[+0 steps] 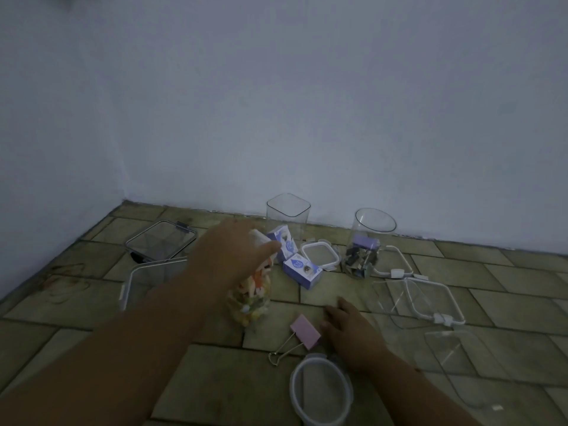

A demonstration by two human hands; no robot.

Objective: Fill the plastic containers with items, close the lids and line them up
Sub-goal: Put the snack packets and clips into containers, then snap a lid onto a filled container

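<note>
Left hand point(233, 250) had its grip closed round the top of the bag point(249, 299) of coloured bits, upright on the floor tiles. Right hand point(347, 327) lay loose and flat, holding nothing, just beside the pink clip point(304, 329). By the wall stood the square container point(287, 216), lidless, and the round container point(372, 241), part-filled.
</note>
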